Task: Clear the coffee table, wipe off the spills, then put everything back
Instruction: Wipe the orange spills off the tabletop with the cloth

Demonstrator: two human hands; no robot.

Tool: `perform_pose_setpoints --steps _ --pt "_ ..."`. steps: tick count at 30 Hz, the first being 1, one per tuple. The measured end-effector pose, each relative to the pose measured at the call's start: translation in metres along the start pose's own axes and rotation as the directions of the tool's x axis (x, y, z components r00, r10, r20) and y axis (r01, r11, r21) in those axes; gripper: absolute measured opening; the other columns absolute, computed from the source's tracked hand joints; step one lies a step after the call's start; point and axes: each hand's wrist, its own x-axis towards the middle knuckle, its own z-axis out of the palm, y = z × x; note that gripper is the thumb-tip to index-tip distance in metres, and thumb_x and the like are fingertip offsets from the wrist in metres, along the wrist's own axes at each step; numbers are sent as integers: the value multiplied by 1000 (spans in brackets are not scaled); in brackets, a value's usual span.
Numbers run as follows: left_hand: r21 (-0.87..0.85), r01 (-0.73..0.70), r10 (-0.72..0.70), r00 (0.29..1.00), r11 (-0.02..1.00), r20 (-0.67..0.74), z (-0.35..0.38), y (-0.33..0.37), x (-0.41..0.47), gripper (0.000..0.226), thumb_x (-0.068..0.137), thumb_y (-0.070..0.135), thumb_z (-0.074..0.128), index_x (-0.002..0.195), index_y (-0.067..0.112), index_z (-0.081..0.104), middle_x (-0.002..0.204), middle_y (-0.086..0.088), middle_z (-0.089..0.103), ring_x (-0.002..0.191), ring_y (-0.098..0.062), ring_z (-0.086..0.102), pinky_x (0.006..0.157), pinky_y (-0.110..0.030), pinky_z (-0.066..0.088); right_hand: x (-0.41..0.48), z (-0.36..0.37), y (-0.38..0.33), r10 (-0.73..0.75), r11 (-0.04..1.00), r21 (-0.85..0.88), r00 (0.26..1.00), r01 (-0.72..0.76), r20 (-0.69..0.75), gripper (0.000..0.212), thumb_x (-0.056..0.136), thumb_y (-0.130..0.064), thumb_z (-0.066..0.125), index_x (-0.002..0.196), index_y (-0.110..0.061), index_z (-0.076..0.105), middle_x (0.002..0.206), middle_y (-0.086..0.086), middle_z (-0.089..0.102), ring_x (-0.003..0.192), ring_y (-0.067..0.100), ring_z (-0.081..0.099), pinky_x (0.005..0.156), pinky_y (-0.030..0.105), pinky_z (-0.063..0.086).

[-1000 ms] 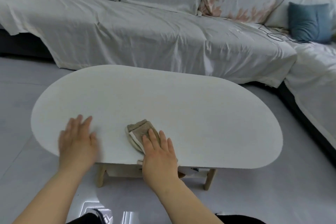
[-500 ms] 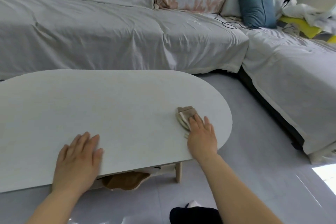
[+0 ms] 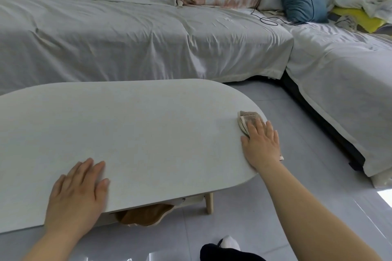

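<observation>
The white oval coffee table (image 3: 137, 129) fills the left and middle of the head view, with nothing on its top but the cloth. A folded beige cloth (image 3: 248, 119) lies at the table's right end, close to the rounded edge. My right hand (image 3: 262, 146) presses flat on the cloth's near part, fingers spread, covering much of it. My left hand (image 3: 78, 193) rests palm down on the table's front edge, fingers apart, holding nothing.
A sheet-covered L-shaped sofa (image 3: 169, 38) wraps behind and to the right of the table, with a blue cushion (image 3: 303, 0), a black cable (image 3: 269, 19) and yellow fabric (image 3: 358, 17). Brown cloth (image 3: 144, 216) hangs on the shelf under the table. Grey tiled floor (image 3: 297, 154) lies between.
My right hand has slid the cloth rightward along the table to its right end. The view has turned right. My left hand stays flat on the front edge.
</observation>
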Motion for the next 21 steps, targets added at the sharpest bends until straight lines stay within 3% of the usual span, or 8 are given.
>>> perform_pose_setpoints --steps 6,12,16,21 --pt "7 -4 4 1000 1000 -14 2 0 -1 45 91 29 34 135 21 36 150 -3 30 140 -20 20 113 -36 8 8 -8 2 -70 998 15 992 69 108 55 94 -38 30 143 -21 14 156 0 8 143 21 2 116 37 5" --pt "-19 -30 28 998 999 -59 2 1 0 44 90 26 38 134 17 39 148 -7 34 139 -23 22 113 -38 10 4 -9 -4 -22 998 -52 996 26 82 54 93 -38 28 142 -21 16 156 0 11 143 22 5 116 46 1" --pt "-27 -35 34 998 999 -58 -2 0 -5 44 91 28 36 135 18 38 150 -5 30 140 -21 20 113 -35 8 -9 -15 -17 -11 1000 17 1000 11 2 51 92 -33 35 139 -18 26 154 3 20 142 26 7 116 44 1" --pt "-190 -37 40 999 981 11 -15 -5 -15 38 92 20 40 128 14 47 147 -6 35 139 -21 23 113 -32 9 -61 -29 -34 20 982 190 986 12 -167 40 89 -22 41 127 -13 45 133 11 50 125 31 35 105 39 23"
